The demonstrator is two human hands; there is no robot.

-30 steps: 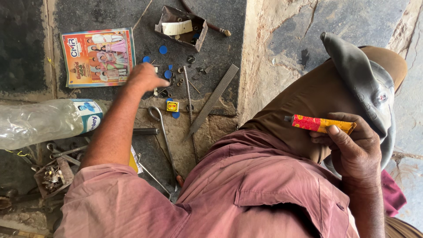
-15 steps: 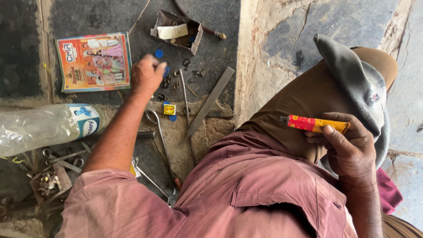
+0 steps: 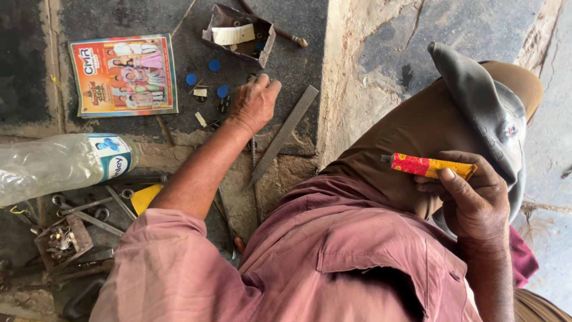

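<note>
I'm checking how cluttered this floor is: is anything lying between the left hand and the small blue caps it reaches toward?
Nothing visible blocks it. The left hand rests on the dark floor with the nearest blue cap just beside its knuckles; only tiny scraps lie around. The flat metal file lies on the hand's other side, away from the caps.

I can't see what my left hand (image 3: pixel 255 104) has under its curled fingers; they cover whatever small part lies there on the floor. My right hand (image 3: pixel 473 203) hides the rear of the red and yellow tube (image 3: pixel 430 166), so its full length is unclear. The clear plastic bottle (image 3: pixel 62 166) runs off the left edge. The bits in the small rusty box (image 3: pixel 62 240) are too small to identify.
</note>
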